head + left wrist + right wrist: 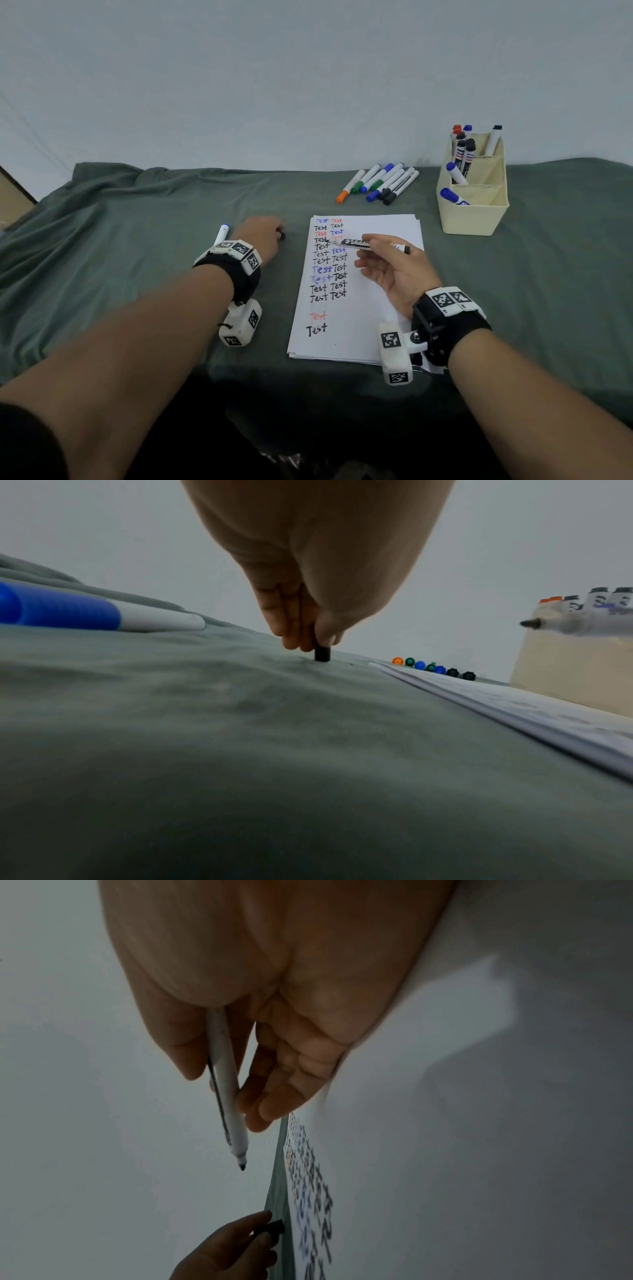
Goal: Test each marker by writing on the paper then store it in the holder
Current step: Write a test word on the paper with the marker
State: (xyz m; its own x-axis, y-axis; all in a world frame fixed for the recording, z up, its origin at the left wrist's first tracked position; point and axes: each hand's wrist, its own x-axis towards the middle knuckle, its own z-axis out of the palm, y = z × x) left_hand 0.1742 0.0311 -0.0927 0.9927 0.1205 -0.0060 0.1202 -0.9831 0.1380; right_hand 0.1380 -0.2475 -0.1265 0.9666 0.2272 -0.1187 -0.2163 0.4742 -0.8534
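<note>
**Uncapped marker poised over the paper**

An uncapped black whiteboard marker [363,243] is gripped by the right hand [394,270], its long axis lying leftward, tip above the white paper sheet [376,291]. Its small black cap [322,653] is pinched by the left hand [260,240], on the green-clothed table [137,240] just left of the paper. The cream plastic holder [474,212] stands beyond, nearer the right hand.

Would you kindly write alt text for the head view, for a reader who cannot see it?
The right hand holds an uncapped black whiteboard marker over a white paper sheet filled with "Test" words, while the left hand pinches its small black cap on the green cloth. Seven capped markers lie beside a cream plastic holder.
</note>
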